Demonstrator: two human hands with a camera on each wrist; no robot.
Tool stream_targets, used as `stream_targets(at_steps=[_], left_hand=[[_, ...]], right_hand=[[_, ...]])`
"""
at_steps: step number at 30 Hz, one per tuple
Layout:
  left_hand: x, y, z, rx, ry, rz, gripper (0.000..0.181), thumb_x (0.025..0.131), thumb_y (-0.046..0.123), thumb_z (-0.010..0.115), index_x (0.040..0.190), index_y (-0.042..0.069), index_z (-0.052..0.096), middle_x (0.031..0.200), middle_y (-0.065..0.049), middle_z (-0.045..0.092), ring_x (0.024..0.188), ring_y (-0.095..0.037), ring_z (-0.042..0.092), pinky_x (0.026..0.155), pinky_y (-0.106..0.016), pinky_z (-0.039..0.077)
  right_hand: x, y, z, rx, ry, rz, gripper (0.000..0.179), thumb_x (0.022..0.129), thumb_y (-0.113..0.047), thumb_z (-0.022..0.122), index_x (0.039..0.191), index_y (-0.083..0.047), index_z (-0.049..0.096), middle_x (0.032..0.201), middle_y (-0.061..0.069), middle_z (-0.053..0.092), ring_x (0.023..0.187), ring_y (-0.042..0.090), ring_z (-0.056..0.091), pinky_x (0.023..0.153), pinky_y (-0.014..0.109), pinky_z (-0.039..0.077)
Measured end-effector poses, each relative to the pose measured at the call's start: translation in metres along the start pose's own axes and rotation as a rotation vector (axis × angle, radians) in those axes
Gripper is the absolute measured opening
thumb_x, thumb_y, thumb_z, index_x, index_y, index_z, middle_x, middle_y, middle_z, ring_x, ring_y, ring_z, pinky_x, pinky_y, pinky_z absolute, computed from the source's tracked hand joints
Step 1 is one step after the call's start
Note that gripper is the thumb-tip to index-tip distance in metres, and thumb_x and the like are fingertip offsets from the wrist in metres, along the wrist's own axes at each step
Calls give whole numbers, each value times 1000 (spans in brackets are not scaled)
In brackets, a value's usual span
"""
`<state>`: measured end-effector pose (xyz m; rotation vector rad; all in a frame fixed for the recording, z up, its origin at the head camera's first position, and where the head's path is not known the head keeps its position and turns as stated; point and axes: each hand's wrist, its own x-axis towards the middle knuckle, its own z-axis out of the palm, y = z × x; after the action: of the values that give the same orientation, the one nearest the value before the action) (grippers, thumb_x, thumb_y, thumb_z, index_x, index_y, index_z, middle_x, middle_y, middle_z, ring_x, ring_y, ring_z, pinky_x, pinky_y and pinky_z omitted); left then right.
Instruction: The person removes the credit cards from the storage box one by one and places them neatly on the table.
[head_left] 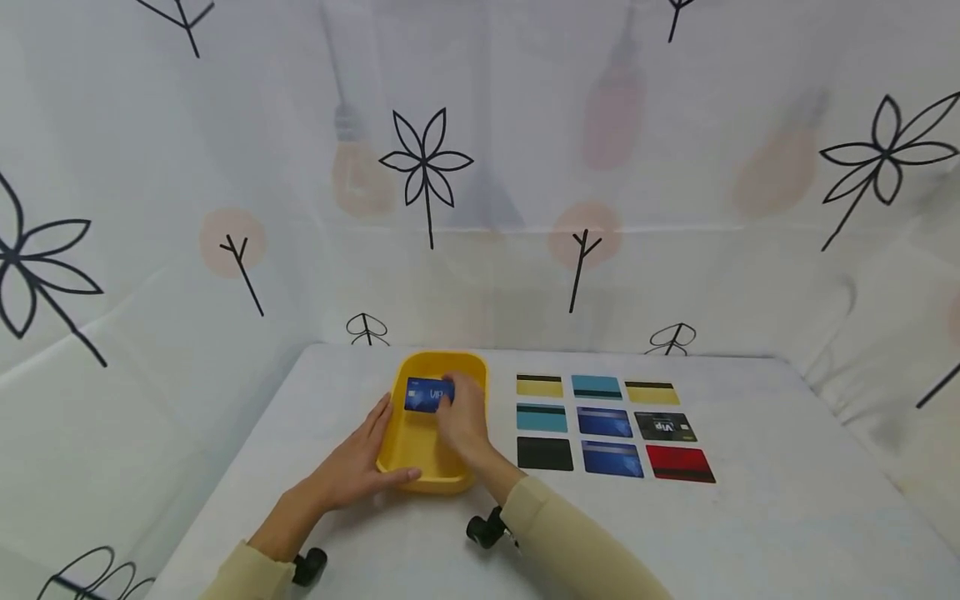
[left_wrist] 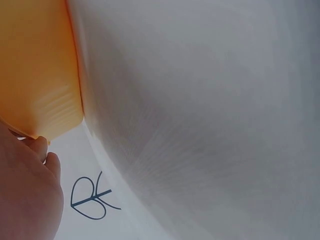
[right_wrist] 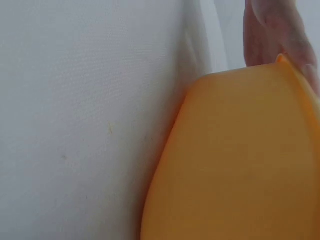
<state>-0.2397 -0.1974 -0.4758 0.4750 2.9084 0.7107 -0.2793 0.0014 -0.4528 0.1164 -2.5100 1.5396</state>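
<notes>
A yellow plastic tub stands on the white table. My left hand rests at its left rim in the head view, fingers along the side and thumb along the near edge. In the left wrist view, the left fingertips are at the rim. My right hand reaches into the tub and pinches the right end of a blue VIP card between thumb and fingers. The right wrist view shows the tub's outer wall, with the left hand beyond it; the card is hidden there.
Right of the tub lie several cards in three rows: yellow, light blue, dark blue, black and red. A patterned white cloth hangs behind the table.
</notes>
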Motion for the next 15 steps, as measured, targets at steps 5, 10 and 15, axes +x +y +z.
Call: stream_targets(at_steps=[5,10,15], left_hand=[[-1,0,0,-1,-2,9,117,84,75,63,166,12,8,173,-4,3,155,-35,24,119,-58,31],[1,1,0,-8,11,16,116,85,74,64,166,12,8,173,-5,3,154,-35,24,118,-59,31],[0,0,1,-5,11,6,117,84,75,63,166,12,7,173,-6,4,154,-37,25,118,-60,32]], right_hand=[[-7,-4,-10,34,-30,7,32,99,-1,60,131,-3,63,135,15,61,122,29,59,108,50,49],[-12,-7,-20,75,-67,28,34,99,-1,61,133,-4,62,138,14,60,116,29,61,103,50,53],[-17,-9,-31,67,-78,-4,31,98,2,62,128,-3,65,129,13,64,99,25,62,93,43,59]])
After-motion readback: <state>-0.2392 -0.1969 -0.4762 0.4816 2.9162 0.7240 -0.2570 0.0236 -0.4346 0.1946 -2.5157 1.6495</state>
